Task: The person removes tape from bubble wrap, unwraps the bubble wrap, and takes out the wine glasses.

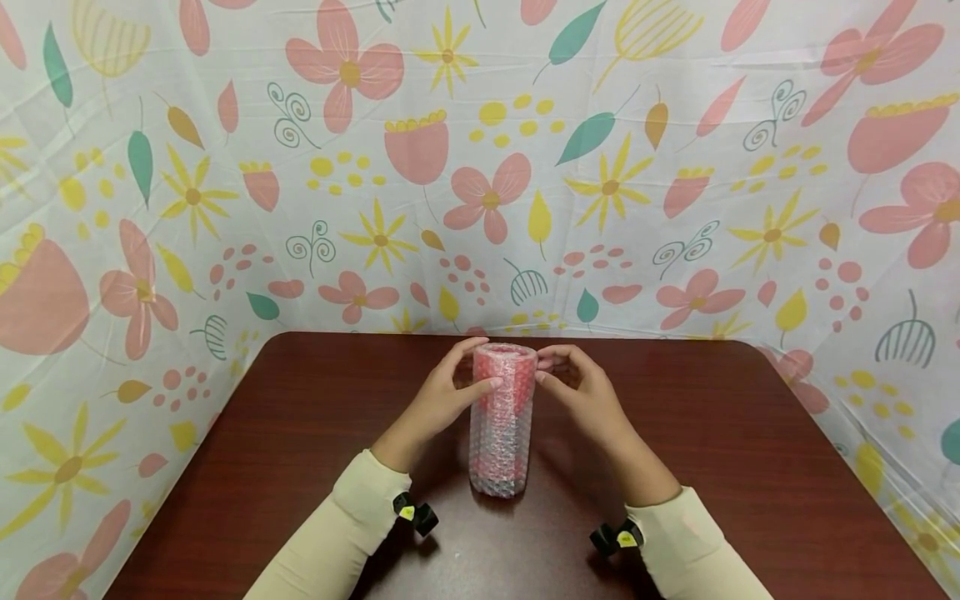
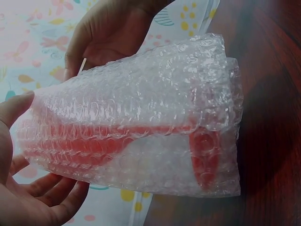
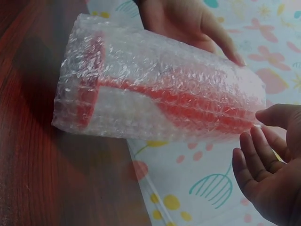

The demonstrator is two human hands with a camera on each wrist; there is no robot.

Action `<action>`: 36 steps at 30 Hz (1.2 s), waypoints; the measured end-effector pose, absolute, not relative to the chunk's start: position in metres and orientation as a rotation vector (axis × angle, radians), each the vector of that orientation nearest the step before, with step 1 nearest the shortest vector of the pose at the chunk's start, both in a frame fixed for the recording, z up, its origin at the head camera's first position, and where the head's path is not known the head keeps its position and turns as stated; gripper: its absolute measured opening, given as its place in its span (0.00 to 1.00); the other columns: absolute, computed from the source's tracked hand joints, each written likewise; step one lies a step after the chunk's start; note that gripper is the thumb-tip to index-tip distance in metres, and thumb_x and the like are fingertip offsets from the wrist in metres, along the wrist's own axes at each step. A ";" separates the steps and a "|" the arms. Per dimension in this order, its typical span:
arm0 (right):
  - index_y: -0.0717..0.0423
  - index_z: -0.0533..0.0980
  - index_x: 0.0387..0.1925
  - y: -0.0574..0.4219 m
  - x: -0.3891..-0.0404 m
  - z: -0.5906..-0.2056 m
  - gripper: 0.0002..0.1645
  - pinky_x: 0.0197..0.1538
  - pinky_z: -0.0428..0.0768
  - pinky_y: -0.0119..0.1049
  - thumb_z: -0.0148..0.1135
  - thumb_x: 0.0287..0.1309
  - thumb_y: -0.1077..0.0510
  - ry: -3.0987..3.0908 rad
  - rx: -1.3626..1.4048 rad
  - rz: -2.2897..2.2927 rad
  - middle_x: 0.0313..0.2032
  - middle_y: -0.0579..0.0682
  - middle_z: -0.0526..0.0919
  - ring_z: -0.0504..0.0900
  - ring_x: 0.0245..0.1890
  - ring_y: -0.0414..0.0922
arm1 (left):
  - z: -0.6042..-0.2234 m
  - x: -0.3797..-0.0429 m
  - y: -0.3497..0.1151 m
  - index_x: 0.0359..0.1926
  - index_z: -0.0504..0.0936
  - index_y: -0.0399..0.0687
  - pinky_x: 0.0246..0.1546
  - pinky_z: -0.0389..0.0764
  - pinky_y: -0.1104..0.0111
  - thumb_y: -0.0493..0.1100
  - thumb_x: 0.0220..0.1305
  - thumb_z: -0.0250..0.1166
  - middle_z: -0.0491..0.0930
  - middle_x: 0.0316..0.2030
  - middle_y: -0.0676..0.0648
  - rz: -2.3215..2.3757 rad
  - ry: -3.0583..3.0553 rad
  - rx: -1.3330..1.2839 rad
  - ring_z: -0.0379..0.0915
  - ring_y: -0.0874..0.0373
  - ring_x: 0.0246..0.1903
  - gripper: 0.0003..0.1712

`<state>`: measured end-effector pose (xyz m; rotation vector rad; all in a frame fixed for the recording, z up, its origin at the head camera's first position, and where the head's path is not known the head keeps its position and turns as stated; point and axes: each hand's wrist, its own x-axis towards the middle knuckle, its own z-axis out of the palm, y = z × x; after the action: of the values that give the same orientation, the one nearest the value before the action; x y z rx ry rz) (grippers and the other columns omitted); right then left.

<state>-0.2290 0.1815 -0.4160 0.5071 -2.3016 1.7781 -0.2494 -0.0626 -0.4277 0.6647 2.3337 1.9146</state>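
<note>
A red goblet-shaped thing (image 3: 188, 106) with a wide bowl, thin stem and flat foot shows through clear bubble wrap (image 1: 501, 442). The wrapped bundle stands upright on the table, its rolled top uppermost. My left hand (image 1: 442, 396) holds the upper left side, thumb (image 2: 21, 106) across the front and fingers behind. At the upper right edge, my right hand (image 1: 588, 396) pinches the wrap with thumb (image 3: 277, 115) and fingertips. A thin pale strip (image 2: 82, 65) sticks out beside the right fingers; I cannot tell if it is tape.
The dark reddish-brown wooden table (image 1: 300, 500) lies beneath the bundle. Floral cloth (image 1: 487, 125) hangs behind the table and along both sides. A black camera strap sits on each wrist, over pale sleeves (image 1: 337, 525).
</note>
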 end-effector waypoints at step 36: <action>0.71 0.72 0.45 0.182 -0.229 -0.415 0.11 0.49 0.83 0.30 0.56 0.72 0.63 -2.307 0.483 1.927 0.41 0.62 0.77 0.82 0.41 0.40 | -0.429 -0.245 -0.059 0.72 0.63 0.68 0.47 0.81 0.61 0.52 0.63 0.72 0.72 0.61 0.47 1.883 2.330 0.586 0.71 0.47 0.57 0.40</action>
<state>-0.2285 0.1825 -0.4155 0.4831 -2.3067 1.9266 -0.2455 -0.0594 -0.4286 0.5860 2.3304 1.8827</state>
